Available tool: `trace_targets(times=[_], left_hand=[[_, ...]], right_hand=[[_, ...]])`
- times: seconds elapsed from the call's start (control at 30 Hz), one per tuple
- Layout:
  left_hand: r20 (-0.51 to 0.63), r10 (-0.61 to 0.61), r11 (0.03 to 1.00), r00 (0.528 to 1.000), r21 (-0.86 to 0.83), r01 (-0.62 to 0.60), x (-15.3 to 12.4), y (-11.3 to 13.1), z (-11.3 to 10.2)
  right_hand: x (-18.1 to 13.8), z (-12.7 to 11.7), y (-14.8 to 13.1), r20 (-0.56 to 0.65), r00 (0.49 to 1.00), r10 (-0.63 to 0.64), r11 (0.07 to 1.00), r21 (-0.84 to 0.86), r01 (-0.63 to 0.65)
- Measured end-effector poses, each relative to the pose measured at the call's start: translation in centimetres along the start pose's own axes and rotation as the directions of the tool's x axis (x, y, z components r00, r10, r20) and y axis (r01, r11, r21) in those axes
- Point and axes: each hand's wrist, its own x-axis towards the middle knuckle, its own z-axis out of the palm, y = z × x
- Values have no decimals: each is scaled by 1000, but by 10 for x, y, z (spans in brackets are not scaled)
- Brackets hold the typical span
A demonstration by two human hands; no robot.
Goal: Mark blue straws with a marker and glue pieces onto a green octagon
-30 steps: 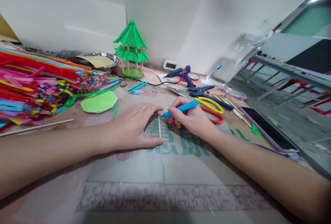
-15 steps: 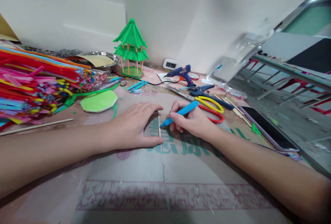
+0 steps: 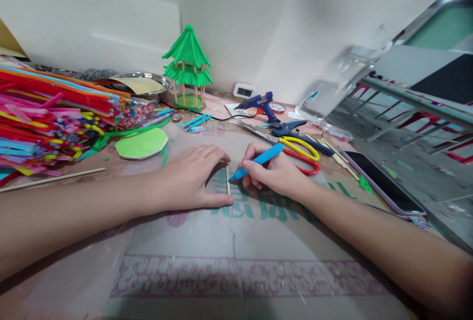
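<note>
My left hand (image 3: 192,177) lies on the cardboard sheet (image 3: 236,241), thumb and forefinger pinning the two ends of a thin wooden stick (image 3: 227,180). A blue craft knife (image 3: 256,161) is gripped in my right hand (image 3: 275,170) like a pen. Its tip touches the stick about midway along its length. Both forearms rest on the table.
A heap of coloured straws (image 3: 51,118) fills the left. Behind are a green paper pagoda (image 3: 187,66), a green octagon (image 3: 142,143), a metal dish (image 3: 148,83), a blue glue gun (image 3: 259,104), scissors (image 3: 299,150), loose sticks (image 3: 334,152) and a phone (image 3: 382,182) at the right.
The knife tip has slid down the stick from its far end toward the middle. My left hand has kept its hold on the stick.
</note>
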Motion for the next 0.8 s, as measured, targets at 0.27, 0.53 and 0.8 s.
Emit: trace_targets(times=[0.27, 0.53, 0.8], left_hand=[[-35, 82, 996, 996, 34, -81, 1, -6, -4], [-79, 217, 974, 973, 84, -211, 6, -14, -2], [-102, 245, 965, 964, 119, -232, 5, -15, -3]], right_hand=[[3, -1, 5, 28, 999, -36, 999, 41, 35], [1, -3, 6, 41, 998, -49, 999, 21, 48], [-3, -4, 5, 121, 992, -36, 999, 15, 34]])
